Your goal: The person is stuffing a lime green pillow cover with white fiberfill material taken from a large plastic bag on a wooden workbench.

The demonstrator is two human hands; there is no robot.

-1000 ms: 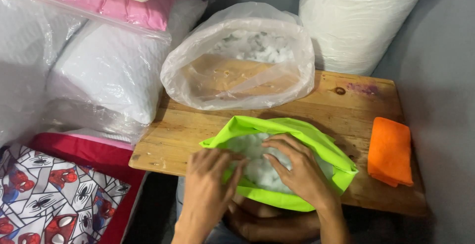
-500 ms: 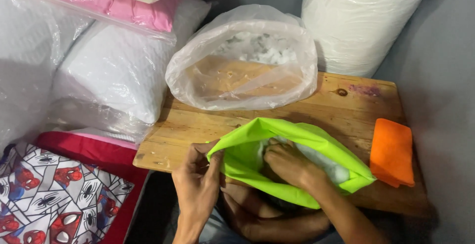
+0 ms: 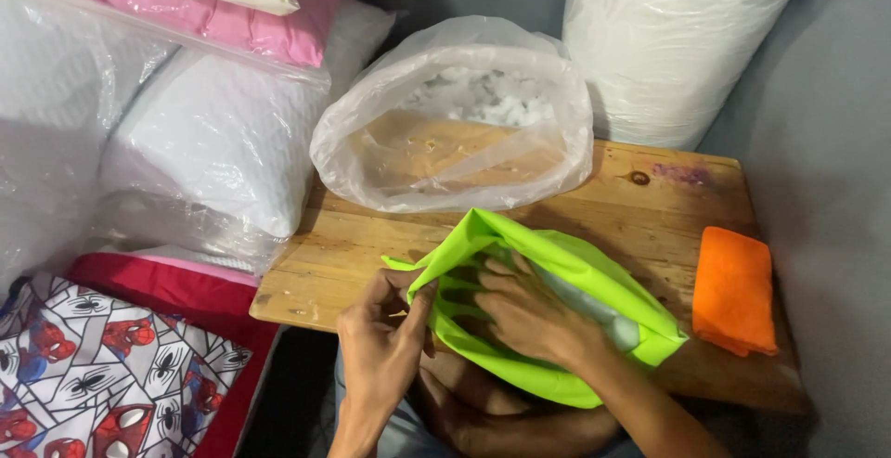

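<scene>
Item: lime-green fabric cover [image 3: 557,277], partly filled with white fibre stuffing [image 3: 608,319], lying at the near edge of a bare wooden table [image 3: 650,207], its open mouth turned toward the person. Left hand [image 3: 380,347]: fingers closed in a pinch on the cover's left rim, pulling the mouth wide, apparently so the other hand has room. Right hand [image 3: 524,314]: thrust inside the opening, fingers spread and pressing flat against the filling, gripping nothing that can be seen; the pose suggests packing the fibre deeper. Behind the cover, touching the table's far half: a clear plastic bag [image 3: 455,119], mouth slumped open toward the person, with loose white stuffing at its back, placed within easy reach of the hands. Right side of the table, apart from the cover: a folded orange cloth [image 3: 733,289]. Off the table, left: plastic-wrapped white pillows [image 3: 204,142], a pink pillow [image 3: 223,17] stacked above, a pillow in a spider-pattern print [image 3: 102,365] below. Behind the table: a large white roll [image 3: 668,31] of wadding in plastic wrap.
</scene>
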